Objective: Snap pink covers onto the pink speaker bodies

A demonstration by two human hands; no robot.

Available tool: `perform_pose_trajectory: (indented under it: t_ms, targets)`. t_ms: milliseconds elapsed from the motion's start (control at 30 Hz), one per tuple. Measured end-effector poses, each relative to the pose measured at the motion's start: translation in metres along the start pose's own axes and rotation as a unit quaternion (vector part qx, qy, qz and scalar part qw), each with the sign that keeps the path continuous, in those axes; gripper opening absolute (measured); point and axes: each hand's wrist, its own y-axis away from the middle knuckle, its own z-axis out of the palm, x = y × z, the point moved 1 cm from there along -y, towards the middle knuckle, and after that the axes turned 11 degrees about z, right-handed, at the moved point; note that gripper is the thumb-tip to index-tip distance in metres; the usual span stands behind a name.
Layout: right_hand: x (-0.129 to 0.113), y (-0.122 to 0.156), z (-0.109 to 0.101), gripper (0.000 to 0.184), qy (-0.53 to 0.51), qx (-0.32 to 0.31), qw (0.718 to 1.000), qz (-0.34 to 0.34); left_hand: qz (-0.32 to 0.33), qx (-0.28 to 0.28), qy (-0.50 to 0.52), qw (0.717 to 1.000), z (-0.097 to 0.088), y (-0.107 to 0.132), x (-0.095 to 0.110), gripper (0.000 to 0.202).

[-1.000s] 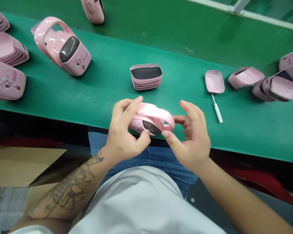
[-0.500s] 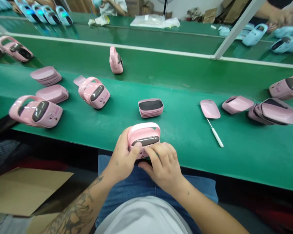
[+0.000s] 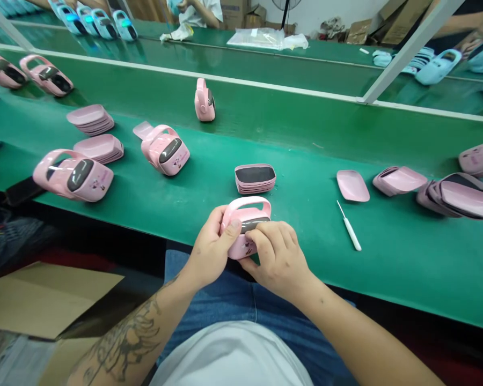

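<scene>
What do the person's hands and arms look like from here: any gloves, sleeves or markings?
The left hand and right hand are bare, with no gloves, and no cables or straps show. The left forearm carries a dark line tattoo; the right forearm shows none in this view. The person wears a white top and blue jeans.

The fingers wrap the held case. Straight ahead, a strip of table leads to a stack of pink shells, which stands near and blocks the way forward. To the right, a hand can pass along the table as far as a white-handled pick. To the left, a pink case stands in the way farther off. Behind the fingers lies the person's lap.
</scene>
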Motion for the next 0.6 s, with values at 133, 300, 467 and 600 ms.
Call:
perform_pose_trajectory:
  t_ms: [133, 300, 467, 600]
  targets:
    - [0.006, -0.005, 0.0, 0.019, -0.041, -0.014, 0.999, -0.004, -0.019, 0.019, -0.004, 1.0, 0.006, -0.001, 0.005, 0.05]
    - [0.011, -0.002, -0.008, 0.033, -0.044, -0.041, 0.998, -0.016, -0.003, 0.014, -0.037, 0.999, 0.006, -0.002, 0.005, 0.049]
    - [0.016, 0.013, -0.014, 0.046, -0.035, 0.0, 0.999, -0.014, 0.053, -0.053, 0.025, 0.997, 0.003, 0.008, -0.004, 0.071]
    - [0.026, 0.022, -0.019, 0.057, -0.041, 0.0, 0.999, 0.0, 0.059, -0.07, -0.053, 0.994, 0.008, 0.014, -0.01, 0.102]
